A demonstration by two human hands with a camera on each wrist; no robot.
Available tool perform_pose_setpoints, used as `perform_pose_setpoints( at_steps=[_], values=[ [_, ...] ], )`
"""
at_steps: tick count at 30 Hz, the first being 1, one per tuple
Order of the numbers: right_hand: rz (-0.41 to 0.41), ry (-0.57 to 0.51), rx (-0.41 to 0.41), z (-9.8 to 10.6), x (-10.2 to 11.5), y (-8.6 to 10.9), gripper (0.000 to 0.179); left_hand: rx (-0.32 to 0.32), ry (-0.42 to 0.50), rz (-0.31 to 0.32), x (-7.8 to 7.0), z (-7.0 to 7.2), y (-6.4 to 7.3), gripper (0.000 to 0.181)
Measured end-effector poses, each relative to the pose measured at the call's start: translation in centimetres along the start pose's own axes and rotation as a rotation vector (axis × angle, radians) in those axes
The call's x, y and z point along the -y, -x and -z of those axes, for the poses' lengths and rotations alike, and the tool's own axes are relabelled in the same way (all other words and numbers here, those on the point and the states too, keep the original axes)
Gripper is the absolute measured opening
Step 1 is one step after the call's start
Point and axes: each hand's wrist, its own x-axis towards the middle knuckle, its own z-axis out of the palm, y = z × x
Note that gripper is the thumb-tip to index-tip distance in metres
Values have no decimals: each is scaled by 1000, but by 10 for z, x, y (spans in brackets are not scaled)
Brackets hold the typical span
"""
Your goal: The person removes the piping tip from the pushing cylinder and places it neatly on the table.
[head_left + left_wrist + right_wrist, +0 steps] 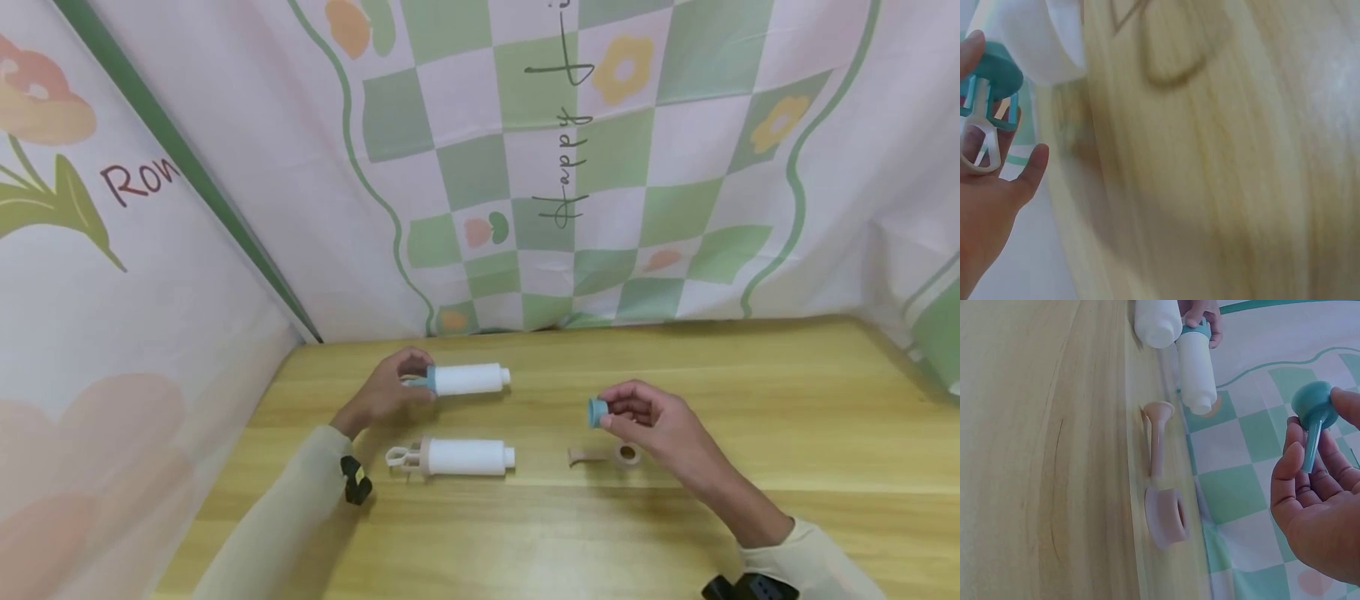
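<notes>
My left hand (pixel 384 392) grips a white syringe-like tube (pixel 468 379) by its teal collar (pixel 431 381), with the narrow nozzle facing right. In the left wrist view the collar has finger loops and a white ring handle (pixel 992 147) sticks out behind it. A teal piece (pixel 597 412) is pinched between the thumb and fingers of my right hand (pixel 667 429). The right wrist view shows this piece with a rounded head and a thin stem (pixel 1312 447). Nearer me, a second white tube (pixel 467 457) with a beige collar lies on the table, parallel to the held one.
Below my right hand, a pinkish flared stem (pixel 1157 440) and a matching thick ring (pixel 1163 519) rest on the wooden table (pixel 525 533). A patterned cloth (pixel 540 275) hangs along the far edge, and another cloth (pixel 150 317) closes off the left side.
</notes>
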Motion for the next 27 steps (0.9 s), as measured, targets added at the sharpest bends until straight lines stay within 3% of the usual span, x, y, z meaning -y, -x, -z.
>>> perform_pose_setpoints(
  at_steps=[10, 18, 27],
  values=[
    [-5, -1, 9, 0, -1, 1, 34, 38, -18, 19, 5, 1, -4, 45],
    [-7, 19, 4, -1, -2, 3, 33, 29, -19, 71, 11, -1, -6, 45],
    [1, 29, -3, 0, 0, 4, 32, 5, -18, 67, 14, -5, -8, 46]
  ],
)
